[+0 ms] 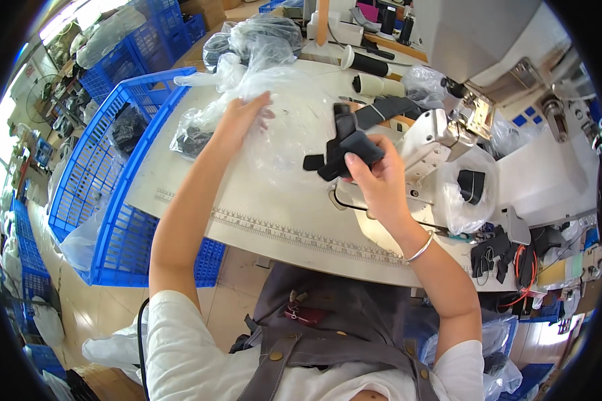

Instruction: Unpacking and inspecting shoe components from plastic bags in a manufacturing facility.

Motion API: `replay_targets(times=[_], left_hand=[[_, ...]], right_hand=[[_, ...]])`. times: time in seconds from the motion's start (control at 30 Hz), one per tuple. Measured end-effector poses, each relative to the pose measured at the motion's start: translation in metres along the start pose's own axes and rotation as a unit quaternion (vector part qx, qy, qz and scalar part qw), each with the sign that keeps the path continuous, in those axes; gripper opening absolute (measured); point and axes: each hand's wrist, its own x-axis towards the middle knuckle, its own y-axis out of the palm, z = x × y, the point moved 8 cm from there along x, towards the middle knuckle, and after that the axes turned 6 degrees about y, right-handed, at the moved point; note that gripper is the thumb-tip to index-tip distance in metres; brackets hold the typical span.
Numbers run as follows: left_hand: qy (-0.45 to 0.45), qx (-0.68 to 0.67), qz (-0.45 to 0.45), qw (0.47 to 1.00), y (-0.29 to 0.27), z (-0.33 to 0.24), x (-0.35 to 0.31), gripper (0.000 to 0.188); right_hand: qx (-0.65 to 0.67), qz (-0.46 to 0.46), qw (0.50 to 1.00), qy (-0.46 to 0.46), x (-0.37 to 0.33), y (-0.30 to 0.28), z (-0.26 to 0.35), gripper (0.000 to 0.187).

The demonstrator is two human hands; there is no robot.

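In my right hand (380, 175), thumb and fingers are closed on a bundle of black straps (350, 142), raised above the white table beside the sewing machine (427, 144). The pieces look like folded webbing, with loose ends sticking out to the left. My left hand (246, 119) rests at a large clear plastic bag (281, 144) that lies crumpled on the table. Its fingers are apart and touch the film; some fingertips are partly hidden. Next to the left forearm, a smaller clear bag (192, 134) holds something dark.
A blue plastic crate (117, 200) stands against the table's left side. Bagged dark items (253, 40) lie at the back. A thread cone (379, 85) stands near the machine. A printed ruler (301, 235) runs along the front edge. A plastic-lined container (468, 204) holds black pieces at right.
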Motion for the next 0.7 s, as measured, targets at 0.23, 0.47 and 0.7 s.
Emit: replay_targets(times=[0.23, 0.47, 0.7], left_hand=[[0.330, 0.567, -0.067, 0.752, 0.025, -0.022, 0.039, 0.039], [0.384, 0.450, 0.140, 0.794, 0.050, -0.032, 0.029, 0.041], [0.286, 0.550, 0.250, 0.744, 0.052, 0.037, 0.019, 0.063]], right_hand=[[-0.168, 0.075, 0.967, 0.175, 0.054, 0.023, -0.069, 0.041], [-0.135, 0.032, 0.970, 0.202, 0.067, 0.013, -0.094, 0.037], [0.041, -0.057, 0.997, 0.045, 0.056, 0.002, -0.062, 0.032]])
